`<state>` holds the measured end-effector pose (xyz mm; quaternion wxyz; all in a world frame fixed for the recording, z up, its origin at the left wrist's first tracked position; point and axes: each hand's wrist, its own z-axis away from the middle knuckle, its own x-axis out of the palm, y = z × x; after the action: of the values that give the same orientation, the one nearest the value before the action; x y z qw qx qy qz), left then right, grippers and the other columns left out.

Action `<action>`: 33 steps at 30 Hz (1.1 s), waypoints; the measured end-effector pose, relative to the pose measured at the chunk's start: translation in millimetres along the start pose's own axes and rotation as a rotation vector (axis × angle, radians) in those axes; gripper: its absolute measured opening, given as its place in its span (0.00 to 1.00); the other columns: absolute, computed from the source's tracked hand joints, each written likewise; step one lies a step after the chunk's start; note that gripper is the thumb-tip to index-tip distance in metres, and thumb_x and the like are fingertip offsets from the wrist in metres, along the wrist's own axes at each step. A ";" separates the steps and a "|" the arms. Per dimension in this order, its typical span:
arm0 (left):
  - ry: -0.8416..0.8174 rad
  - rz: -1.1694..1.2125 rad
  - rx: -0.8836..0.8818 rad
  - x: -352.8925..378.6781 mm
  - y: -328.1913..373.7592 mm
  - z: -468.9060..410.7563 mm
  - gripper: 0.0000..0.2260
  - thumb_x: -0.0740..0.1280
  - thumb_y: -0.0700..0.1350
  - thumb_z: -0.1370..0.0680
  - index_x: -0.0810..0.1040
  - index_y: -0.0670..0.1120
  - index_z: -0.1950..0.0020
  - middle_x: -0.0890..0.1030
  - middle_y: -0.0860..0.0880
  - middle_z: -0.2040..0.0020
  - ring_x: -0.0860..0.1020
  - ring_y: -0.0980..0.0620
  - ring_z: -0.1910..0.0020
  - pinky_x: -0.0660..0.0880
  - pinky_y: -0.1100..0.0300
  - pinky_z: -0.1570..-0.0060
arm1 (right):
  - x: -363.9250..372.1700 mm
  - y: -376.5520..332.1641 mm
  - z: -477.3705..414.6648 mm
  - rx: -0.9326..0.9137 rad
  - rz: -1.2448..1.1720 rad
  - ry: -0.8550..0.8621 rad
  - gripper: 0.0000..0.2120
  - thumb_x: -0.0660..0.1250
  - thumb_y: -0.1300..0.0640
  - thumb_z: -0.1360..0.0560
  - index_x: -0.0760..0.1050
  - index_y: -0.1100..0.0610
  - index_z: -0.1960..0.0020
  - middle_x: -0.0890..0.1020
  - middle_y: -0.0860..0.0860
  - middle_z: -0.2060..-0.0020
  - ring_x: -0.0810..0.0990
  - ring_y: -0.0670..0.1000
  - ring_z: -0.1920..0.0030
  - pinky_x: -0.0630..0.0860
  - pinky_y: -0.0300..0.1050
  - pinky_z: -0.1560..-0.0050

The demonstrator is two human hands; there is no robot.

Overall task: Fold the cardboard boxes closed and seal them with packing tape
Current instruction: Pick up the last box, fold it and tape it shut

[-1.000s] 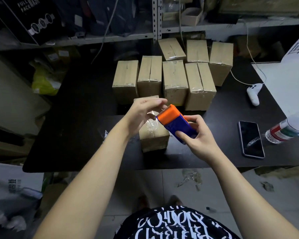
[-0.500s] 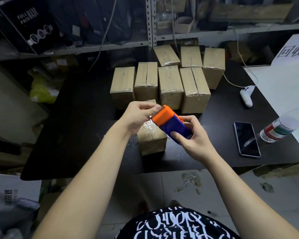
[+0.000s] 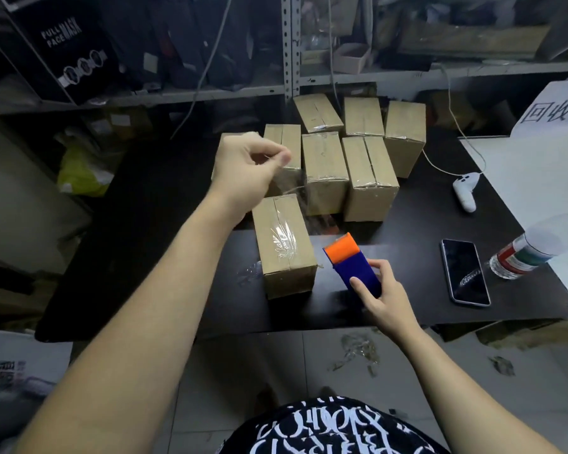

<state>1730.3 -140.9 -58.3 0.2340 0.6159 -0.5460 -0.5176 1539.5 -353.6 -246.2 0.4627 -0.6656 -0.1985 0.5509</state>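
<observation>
A phone (image 3: 465, 271) lies face up on the right of the black tabletop (image 3: 138, 244). A plastic bottle (image 3: 532, 253) is just beyond it, and a white controller (image 3: 464, 195) on a cable sits farther back. A cluster of taped boxes (image 3: 369, 178) fills the far middle, and the left hand (image 3: 250, 168) hides part of the leftmost one.

The nearest box (image 3: 284, 247) stands alone in front of them, with wrinkled clear tape over its top seam. The left hand is raised above its far end, thumb and forefinger pinching the end of a clear tape strip (image 3: 291, 183). The right hand (image 3: 386, 298) grips the blue body of the tape dispenser (image 3: 350, 262), just right of the box, orange head pointing away.

Cluttered metal shelves (image 3: 210, 93) stand behind. Tape scraps (image 3: 354, 352) litter the tiled floor.
</observation>
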 end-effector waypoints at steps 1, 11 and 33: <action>-0.039 -0.045 0.040 2.2 1.1 0.2 0.02 0.76 0.40 0.22 0.88 0.47 0.52 0.84 0.52 0.57 0.80 0.62 0.58 0.75 0.68 0.57 | 1.2 6.1 2.0 0.044 -0.011 0.001 0.17 0.71 0.43 0.21 0.67 0.39 0.37 0.85 0.43 0.51 0.85 0.50 0.55 0.82 0.59 0.51; -0.157 -0.040 0.314 23.9 8.5 33.9 0.03 0.75 0.34 0.23 0.87 0.38 0.50 0.76 0.52 0.59 0.75 0.61 0.60 0.70 0.70 0.59 | 5.9 -9.1 -38.0 0.343 -0.101 0.117 0.15 0.71 0.41 0.23 0.78 0.52 0.50 0.84 0.50 0.55 0.83 0.54 0.52 0.78 0.53 0.50; -0.179 0.248 -0.096 -10.9 11.5 55.6 0.03 0.73 0.40 0.21 0.87 0.43 0.49 0.86 0.53 0.58 0.81 0.56 0.56 0.79 0.64 0.52 | 25.2 -52.3 -47.8 0.083 0.123 0.141 0.14 0.61 0.52 0.19 0.84 0.52 0.42 0.85 0.52 0.44 0.82 0.54 0.42 0.78 0.52 0.39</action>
<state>1677.1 -118.9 -64.1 0.2758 0.4833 -0.6109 -0.5631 1604.2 -327.3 -218.1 0.4681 -0.6938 -0.1015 0.5379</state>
